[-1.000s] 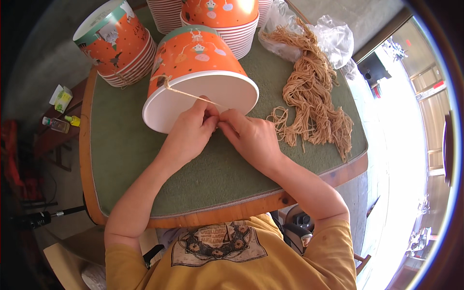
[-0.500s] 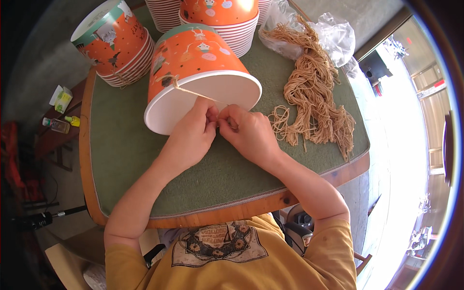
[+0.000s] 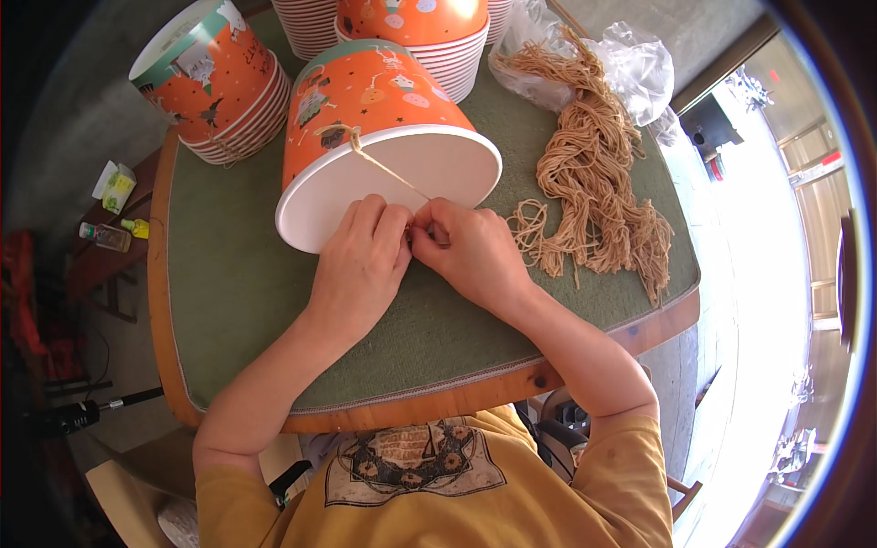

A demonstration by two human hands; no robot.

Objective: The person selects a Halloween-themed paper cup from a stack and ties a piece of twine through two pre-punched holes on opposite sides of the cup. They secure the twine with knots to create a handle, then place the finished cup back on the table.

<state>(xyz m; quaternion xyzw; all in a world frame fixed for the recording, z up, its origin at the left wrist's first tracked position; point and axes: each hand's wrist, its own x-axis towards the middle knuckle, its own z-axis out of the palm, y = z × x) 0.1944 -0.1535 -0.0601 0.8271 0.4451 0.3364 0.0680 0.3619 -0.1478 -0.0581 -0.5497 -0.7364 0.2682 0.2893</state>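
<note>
An orange paper bucket (image 3: 384, 100) with printed cartoon figures and a green band lies tilted on its side, its white-rimmed mouth facing me. A tan cord (image 3: 391, 172) is knotted near the rim and runs taut across the mouth to my fingers. My left hand (image 3: 359, 260) is closed in a pinch in front of the lower rim, its back turned up. Touching it at the fingertips, my right hand (image 3: 480, 251) is pinched on the cord's end. The small part between the fingers is hidden.
A large bundle of loose tan cord (image 3: 594, 164) lies to the right, beside a clear plastic bag (image 3: 635, 68). Nested bucket stacks stand at the far left (image 3: 215, 82) and at the back (image 3: 416, 23). The green-covered table (image 3: 228, 320) has a wooden edge.
The bucket has turned slightly, so its knot sits farther right. My left hand has rolled over, its back now facing up. My right hand has barely moved.
</note>
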